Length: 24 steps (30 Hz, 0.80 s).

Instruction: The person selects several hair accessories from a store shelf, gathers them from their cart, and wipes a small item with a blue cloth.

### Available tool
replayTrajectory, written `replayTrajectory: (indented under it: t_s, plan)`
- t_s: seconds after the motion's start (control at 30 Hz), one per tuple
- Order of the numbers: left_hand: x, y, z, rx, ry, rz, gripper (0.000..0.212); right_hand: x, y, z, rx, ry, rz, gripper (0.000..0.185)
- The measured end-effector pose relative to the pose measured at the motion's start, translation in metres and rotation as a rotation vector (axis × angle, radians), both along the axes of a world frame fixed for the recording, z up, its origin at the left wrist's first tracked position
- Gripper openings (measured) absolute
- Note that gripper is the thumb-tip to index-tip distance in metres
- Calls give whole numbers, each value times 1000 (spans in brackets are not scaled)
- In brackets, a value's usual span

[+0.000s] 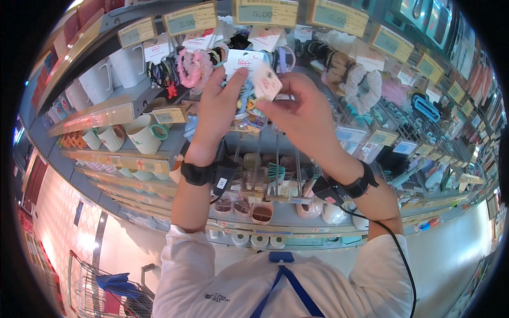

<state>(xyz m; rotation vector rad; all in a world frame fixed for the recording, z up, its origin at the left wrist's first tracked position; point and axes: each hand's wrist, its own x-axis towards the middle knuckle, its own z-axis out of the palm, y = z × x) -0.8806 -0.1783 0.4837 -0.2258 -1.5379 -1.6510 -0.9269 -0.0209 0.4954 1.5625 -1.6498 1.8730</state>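
My left hand (pixel 216 107) grips a white printed backing card (pixel 238 59) between thumb and fingers. Pale blue hair ties (pixel 247 89) hang beneath that card, beside a small yellow piece. Right next to it, a smaller white card (pixel 267 82) with holes is pinched in my right hand (pixel 308 109); it looks slightly blurred. Both hands are in front of a row of carded hair accessories. Pink beaded hair ties (pixel 193 67) hang just left, and a speckled white scrunchie (pixel 362 89) hangs to the right. My fingers partly hide the held pieces.
Price tags (pixel 266 14) line the shelf edge above my hands. White mugs (pixel 145 133) stand on shelves at left. Metal display hooks (pixel 258 159) project below my forearms. A cable (pixel 391 234) runs from my right wrist strap. A shopping cart (pixel 107 292) stands at lower left.
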Motion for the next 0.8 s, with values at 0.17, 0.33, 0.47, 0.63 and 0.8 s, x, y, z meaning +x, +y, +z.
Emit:
replayTrajectory:
  t_s: [0.17,0.33,0.47,0.63,0.8]
  plan:
    - [4,2,5,66,-25,-30,22,-18,10,7,-148,-153,154,14]
    - [9,11,12,103,-8,-77,15,-3,2,-9,-14,112,-8,27]
    - [5,7,9,197,-14,-86,18,15,-3,-4,-4,464,-207,37]
    - [6,5,9,187,0,-54,23,-8,-13,0,-123,535,-307,24]
    - [4,9,13,259,-20,-80,26,-8,-6,-3,-176,-244,64,20]
